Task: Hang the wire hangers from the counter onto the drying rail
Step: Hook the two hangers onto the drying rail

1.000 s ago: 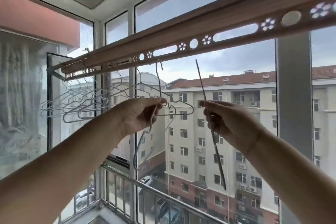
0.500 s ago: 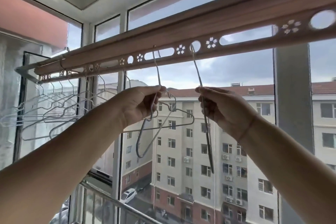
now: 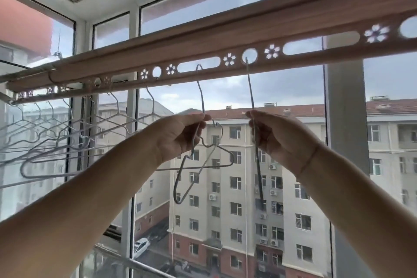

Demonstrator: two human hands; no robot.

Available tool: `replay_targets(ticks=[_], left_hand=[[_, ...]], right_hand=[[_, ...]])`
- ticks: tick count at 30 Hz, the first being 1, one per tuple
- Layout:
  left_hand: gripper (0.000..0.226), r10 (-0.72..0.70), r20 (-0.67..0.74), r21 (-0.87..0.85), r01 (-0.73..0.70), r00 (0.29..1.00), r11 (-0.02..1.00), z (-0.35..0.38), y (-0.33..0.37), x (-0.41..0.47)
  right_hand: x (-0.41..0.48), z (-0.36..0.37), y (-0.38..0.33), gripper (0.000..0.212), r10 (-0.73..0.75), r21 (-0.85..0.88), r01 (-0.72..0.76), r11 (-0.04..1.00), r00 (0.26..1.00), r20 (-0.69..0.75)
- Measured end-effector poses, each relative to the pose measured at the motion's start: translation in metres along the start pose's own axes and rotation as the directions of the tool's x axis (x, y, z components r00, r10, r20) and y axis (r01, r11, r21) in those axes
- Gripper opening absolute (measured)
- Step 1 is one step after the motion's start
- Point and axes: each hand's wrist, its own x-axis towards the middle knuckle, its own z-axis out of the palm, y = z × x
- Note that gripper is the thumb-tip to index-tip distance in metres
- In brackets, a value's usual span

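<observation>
– Hangers (image 3: pixel 56 142) already crowd the left end of our rail (image 3: pixel 316 36). What have we just changed?
– We have raised two more. A second ago their hooks hung below the rail. Now our left hand (image 3: pixel 178 137) pinches the left hanger (image 3: pixel 200 93) at its neck, hook tip up at the slot (image 3: pixel 209 66).
– And further right?
– Our right hand (image 3: pixel 277 140) pinches the right hanger (image 3: pixel 250 88), seen edge-on, and its hook reaches into the hole (image 3: pixel 249 56). Whether either hook has caught, we cannot tell.
– Meaning?
– We judge both nearly hung: we settle them, then let go.
– Any writing?
– None we can read, only flower cut-outs (image 3: pixel 272 51) in the rail.
</observation>
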Motion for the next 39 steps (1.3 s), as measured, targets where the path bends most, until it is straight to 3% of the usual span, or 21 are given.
replay_targets(ticks=[15,23,29,39], left_hand=[[0.024,0.014,0.075,0.014,-0.015,0.997,1.0,-0.037,-0.012,-0.011],[0.018,0.04,-0.029,-0.022,-0.041,0.999,0.999,-0.072,-0.062,-0.037],[0.017,-0.182,0.036,-0.111,0.185,0.983,0.976,-0.073,-0.138,-0.069],[0.016,-0.557,0.217,0.009,0.568,0.802,0.823,-0.004,-0.29,-0.099]], right_hand=[[-0.022,0.0,0.009,0.016,0.041,0.041,-0.038,0.998,0.997,-0.071],[-0.055,-0.03,0.036,0.011,-0.103,-0.178,0.072,0.981,0.98,-0.171],[-0.106,-0.058,0.087,0.015,0.029,-0.231,-0.084,0.969,0.973,-0.23],[-0.228,-0.134,0.157,0.013,0.245,-0.139,-0.348,0.927,0.843,-0.479]])
